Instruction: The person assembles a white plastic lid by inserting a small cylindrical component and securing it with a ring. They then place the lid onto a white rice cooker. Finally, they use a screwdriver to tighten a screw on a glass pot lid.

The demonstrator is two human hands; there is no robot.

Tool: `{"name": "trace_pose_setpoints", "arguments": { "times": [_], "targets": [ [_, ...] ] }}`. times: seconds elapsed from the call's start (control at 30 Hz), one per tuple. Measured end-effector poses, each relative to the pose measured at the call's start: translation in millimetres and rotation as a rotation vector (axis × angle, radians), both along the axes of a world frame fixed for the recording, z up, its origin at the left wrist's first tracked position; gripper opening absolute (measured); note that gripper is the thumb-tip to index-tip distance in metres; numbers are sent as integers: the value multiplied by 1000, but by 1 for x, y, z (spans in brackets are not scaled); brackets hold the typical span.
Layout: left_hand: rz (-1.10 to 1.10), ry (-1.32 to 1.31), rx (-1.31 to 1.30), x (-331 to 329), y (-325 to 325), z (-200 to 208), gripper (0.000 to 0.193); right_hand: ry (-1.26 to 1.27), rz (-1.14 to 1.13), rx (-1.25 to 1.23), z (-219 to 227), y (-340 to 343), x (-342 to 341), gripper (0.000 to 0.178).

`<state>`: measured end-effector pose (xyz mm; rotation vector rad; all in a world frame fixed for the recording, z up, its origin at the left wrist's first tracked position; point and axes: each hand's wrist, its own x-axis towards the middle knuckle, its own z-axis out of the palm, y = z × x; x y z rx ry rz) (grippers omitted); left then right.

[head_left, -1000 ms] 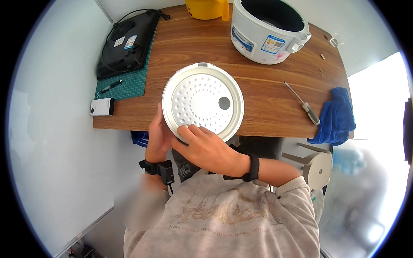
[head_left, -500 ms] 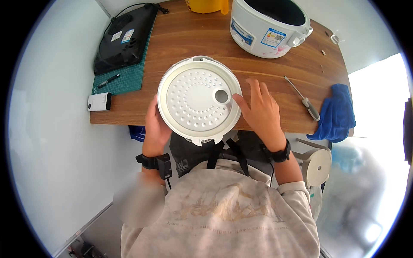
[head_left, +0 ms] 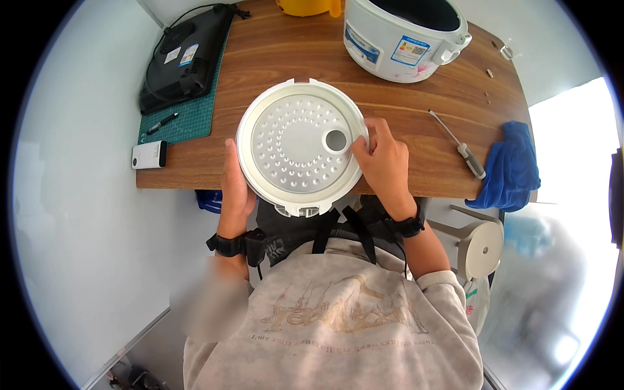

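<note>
A round white rice cooker lid (head_left: 302, 146) is held over the table's near edge, its dimpled metal inner side facing up. A round hole shows in the metal plate near the right rim. My left hand (head_left: 236, 185) supports the lid's left side, the thumb upright along the rim; its other fingers are mostly hidden beneath the lid. At the right rim, beside the hole, my right hand (head_left: 385, 162) pinches the edge between thumb and fingers. Beyond the lid, to the right, stands the white rice cooker body (head_left: 406, 49) with its top uncovered.
A flat-head screwdriver (head_left: 465, 153) and a blue cloth (head_left: 510, 169) lie at the right. On the left are a black appliance (head_left: 185, 58), a green cutting mat (head_left: 201, 117), a pen (head_left: 162, 123) and a white power bank (head_left: 149, 155). A yellow container (head_left: 305, 6) stands at the back.
My right hand has moved left and closed on the lid's rim, where its fingers were apart before. The lid has turned and tilted slightly.
</note>
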<state>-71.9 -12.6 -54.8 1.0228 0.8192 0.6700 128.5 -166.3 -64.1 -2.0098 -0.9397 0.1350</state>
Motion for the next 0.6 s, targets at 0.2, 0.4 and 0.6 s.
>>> {"name": "trace_pose_setpoints", "arguments": {
  "times": [0.2, 0.4, 0.6],
  "targets": [
    [-41, 7, -7, 1, 0, 1, 77, -80, 17, -10, -6, 2, 2, 22],
    [-61, -39, -24, 2, 4, 1, 76, -139, 30, -63, -4, -2, -2, 20],
    [-74, 25, 23, 5, 6, 7, 64, -125, 31, -84, -6, -2, 1, 22]
  ]
}}
